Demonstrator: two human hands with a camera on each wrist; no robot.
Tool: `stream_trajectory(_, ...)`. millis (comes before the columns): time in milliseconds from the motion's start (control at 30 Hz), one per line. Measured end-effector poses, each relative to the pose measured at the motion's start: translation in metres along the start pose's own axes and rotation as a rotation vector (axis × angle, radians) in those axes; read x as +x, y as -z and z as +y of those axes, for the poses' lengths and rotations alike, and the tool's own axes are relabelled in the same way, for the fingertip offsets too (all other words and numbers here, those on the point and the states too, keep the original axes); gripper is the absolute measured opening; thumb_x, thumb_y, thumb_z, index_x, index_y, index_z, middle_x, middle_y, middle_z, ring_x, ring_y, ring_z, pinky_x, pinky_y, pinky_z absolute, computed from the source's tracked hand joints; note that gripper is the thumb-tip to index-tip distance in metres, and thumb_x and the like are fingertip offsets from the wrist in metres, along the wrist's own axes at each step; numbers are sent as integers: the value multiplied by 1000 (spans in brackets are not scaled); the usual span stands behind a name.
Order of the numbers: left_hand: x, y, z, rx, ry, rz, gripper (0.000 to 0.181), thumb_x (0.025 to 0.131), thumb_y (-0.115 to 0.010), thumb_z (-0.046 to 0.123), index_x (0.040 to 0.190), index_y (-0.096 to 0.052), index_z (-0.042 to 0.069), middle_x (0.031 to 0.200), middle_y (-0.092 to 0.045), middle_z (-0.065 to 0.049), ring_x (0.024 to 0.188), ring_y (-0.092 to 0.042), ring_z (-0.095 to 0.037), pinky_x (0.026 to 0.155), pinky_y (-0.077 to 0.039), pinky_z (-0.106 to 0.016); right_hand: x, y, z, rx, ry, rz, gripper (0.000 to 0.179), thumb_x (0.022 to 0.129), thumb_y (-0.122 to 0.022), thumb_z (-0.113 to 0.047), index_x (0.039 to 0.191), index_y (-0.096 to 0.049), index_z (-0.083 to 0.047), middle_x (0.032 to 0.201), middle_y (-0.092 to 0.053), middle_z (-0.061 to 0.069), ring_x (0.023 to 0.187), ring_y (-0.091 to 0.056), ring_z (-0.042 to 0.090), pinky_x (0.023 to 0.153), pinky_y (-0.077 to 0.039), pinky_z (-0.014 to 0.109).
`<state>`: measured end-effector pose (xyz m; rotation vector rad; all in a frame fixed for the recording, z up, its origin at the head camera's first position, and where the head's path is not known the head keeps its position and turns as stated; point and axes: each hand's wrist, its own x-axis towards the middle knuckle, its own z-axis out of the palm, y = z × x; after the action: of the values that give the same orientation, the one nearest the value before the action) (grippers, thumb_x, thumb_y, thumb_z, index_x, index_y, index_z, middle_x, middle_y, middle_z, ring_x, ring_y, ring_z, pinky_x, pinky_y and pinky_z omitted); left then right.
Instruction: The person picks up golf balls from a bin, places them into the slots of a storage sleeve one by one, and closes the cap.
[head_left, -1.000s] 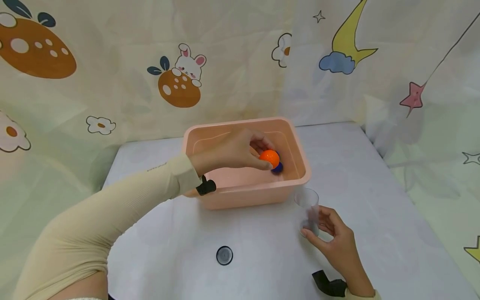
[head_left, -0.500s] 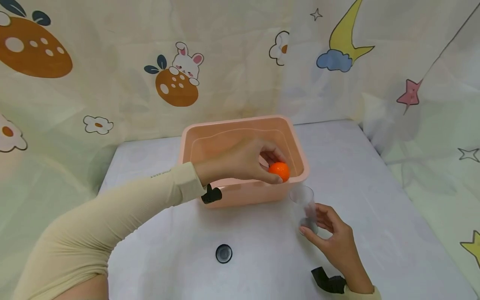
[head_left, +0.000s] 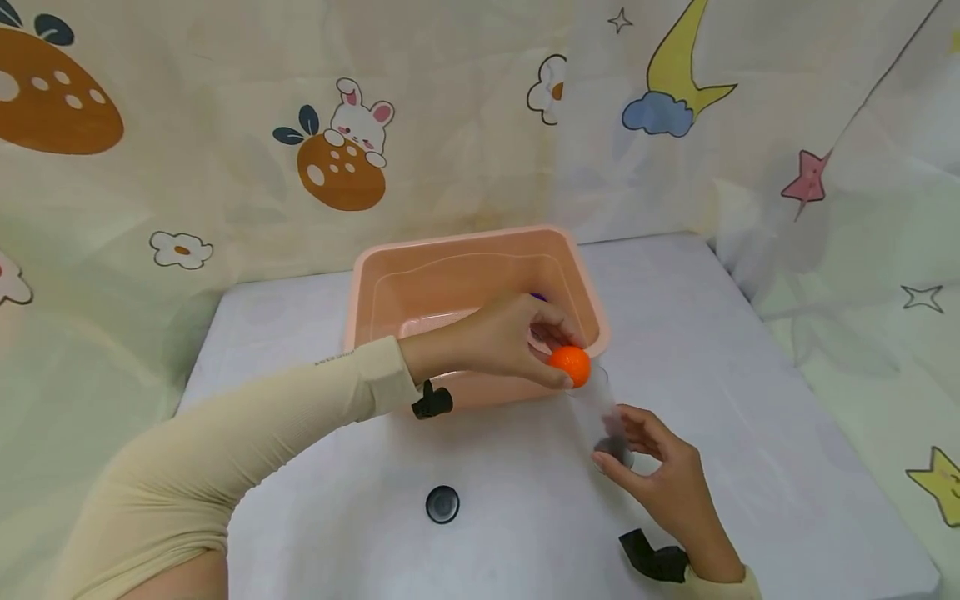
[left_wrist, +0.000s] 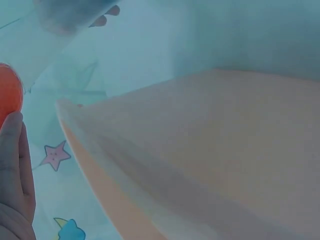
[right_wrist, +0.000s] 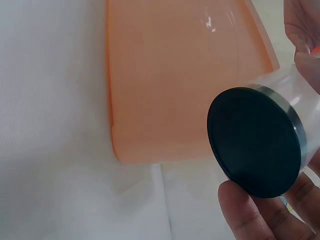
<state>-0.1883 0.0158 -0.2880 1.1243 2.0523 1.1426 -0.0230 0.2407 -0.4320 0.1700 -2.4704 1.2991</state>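
My left hand pinches an orange ball between thumb and fingers. The ball is right at the mouth of a clear plastic tube; whether it touches the rim I cannot tell. My right hand grips the tube near its lower end, which leans with the mouth toward the ball. The right wrist view shows a dark cap covering the tube's bottom. Behind my left hand, a pink plastic basin holds a dark blue ball, mostly hidden by the hand.
A round black lid lies on the white-covered table in front of the basin. Behind the table hangs a cartoon-printed cloth, which also runs along both sides.
My left hand has carried the orange ball from above the basin rightward and nearer, to the tube's mouth. The right hand has tilted the tube toward the ball.
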Motion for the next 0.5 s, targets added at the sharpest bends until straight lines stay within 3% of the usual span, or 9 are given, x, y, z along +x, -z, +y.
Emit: stream_trajectory(500,11,-3,-15,-22,-18,-159,45,93,-87,9,134,-74,0,126,-77,-5,115,-69,-13,101,-58,-23,-7,-2,-3,81,29,-22,60,76,-93,7,131,-71,-1,107,-81,11,91,-74,4,77,-58,13)
